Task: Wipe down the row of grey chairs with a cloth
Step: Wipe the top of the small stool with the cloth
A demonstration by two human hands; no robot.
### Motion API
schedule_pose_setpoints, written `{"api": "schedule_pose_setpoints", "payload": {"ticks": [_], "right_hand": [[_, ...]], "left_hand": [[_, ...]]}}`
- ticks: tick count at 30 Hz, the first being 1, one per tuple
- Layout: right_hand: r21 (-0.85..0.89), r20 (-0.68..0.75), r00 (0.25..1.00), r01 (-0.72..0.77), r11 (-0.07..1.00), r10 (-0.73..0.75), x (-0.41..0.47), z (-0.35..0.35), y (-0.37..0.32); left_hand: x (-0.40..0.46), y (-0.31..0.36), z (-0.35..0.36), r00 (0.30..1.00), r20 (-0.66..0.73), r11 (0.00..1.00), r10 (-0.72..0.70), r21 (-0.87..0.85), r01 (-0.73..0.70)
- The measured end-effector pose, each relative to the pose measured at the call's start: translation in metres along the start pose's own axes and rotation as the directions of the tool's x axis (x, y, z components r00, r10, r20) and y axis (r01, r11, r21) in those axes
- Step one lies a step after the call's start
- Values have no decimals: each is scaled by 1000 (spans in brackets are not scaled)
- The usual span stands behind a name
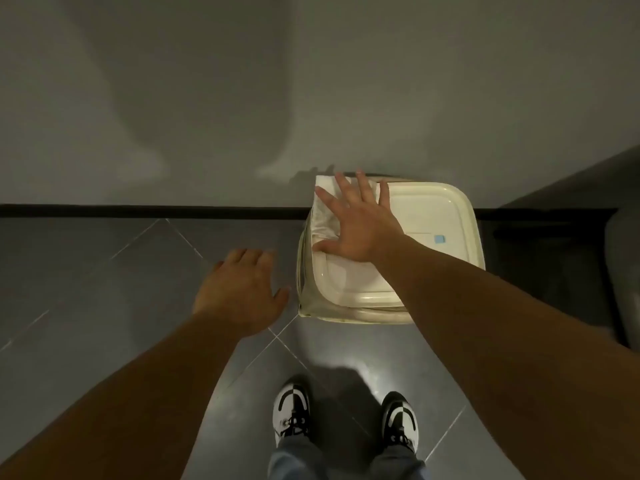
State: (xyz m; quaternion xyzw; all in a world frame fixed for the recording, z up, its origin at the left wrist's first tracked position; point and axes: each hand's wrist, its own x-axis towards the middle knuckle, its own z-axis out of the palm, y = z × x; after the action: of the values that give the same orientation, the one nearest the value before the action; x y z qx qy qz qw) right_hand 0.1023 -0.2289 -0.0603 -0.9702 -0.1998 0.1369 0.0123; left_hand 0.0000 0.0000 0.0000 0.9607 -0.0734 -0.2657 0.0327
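Observation:
A white cloth [325,209] lies on the far left corner of a cream plastic box's lid [433,216], which stands on the floor against the wall. My right hand [360,223] lies flat over the cloth with fingers spread and straight, covering much of it. My left hand [239,289] hovers over the floor tiles to the left of the box, fingers relaxed and holding nothing. Part of a grey chair [623,271] shows at the right edge of the view.
A grey wall [242,98] with a black skirting strip [138,210] runs across ahead. Dark grey floor tiles [104,271] spread to the left and below. My two black-and-white shoes [292,410] stand just behind the box.

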Motion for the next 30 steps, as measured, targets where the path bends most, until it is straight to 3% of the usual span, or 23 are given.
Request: {"api": "schedule_pose_setpoints", "payload": {"ticks": [6,11,25,30], "right_hand": [[59,-68,996,-50,997,54,8,26,-13],[11,-124,991,-46,999,47,16,33,-17],[261,-309,951,57,964,28,10,22,-7],[222,-175,984,7,975,33,-11,3,5]], "left_hand": [[23,4,20,997,-36,997,74,28,-73],[29,-3,31,996,-39,995,86,46,-84],[33,-4,17,984,-116,988,136,87,-126],[27,5,-7,980,-144,987,141,98,-128]]}}
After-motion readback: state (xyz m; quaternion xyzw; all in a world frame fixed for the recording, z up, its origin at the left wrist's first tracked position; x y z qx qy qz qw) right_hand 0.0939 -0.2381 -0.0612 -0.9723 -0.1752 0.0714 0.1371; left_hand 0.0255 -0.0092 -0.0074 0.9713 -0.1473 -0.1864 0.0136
